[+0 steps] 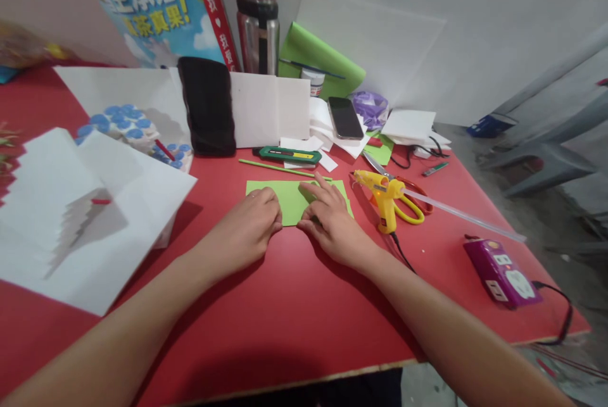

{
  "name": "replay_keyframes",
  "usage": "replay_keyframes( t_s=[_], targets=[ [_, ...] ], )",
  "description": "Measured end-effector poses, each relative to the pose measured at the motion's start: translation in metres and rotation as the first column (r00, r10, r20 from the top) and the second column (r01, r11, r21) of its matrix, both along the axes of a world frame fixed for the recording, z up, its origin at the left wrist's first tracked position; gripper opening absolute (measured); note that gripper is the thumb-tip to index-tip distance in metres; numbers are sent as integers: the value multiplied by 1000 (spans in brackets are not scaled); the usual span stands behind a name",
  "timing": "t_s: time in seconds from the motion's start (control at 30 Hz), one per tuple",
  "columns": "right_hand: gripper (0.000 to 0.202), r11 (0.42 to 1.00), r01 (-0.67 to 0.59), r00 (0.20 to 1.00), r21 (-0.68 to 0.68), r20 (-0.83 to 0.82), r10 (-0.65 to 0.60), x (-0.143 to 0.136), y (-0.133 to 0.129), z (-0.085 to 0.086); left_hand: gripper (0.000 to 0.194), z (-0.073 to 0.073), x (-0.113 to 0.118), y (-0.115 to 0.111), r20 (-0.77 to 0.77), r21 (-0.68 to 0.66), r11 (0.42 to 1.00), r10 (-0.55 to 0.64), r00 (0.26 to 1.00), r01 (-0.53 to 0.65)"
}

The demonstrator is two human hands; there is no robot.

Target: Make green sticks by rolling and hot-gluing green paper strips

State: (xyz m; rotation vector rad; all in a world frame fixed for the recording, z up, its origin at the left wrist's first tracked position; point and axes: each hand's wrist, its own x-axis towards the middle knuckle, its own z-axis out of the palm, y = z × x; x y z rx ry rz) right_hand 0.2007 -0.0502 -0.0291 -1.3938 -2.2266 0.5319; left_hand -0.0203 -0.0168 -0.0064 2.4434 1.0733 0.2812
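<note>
A light green sheet of paper (292, 204) lies on the red table in front of me, its near edge towards me. My left hand (259, 220) is closed on the left part of that edge, fingers curled and the thumb side down at the paper. Against the right part rests my right hand (330, 220), thumb and index finger together at the near edge while other fingers stretch over the sheet. A thin green paper stick (280, 169) lies just beyond the sheet. Behind it is a green utility knife (289, 154).
A yellow glue gun (386, 195) with a long glue stick rests at right over scissors (411, 211). A purple power socket box (501, 274) sits near the right edge. White cut paper (137, 223) stands at left. Behind are phones (345, 118) and a steel flask (259, 27).
</note>
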Motion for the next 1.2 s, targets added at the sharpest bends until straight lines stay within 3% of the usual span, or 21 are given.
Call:
replay_keyframes(
  t_s=[0.67,1.03,1.2],
  targets=[
    [13,1000,4,1000,-12,14,-4,-5,2,-1,24,14,-11,3,-98,29,998,-48,994,51],
    [14,1000,2,1000,-15,5,-1,-3,2,-2,21,19,-22,7,-127,-30,999,9,992,-13],
    [15,1000,2,1000,-13,4,-2,-3,2,-1,21,16,-27,8,-55,-30,998,61,997,-62]
  ],
)
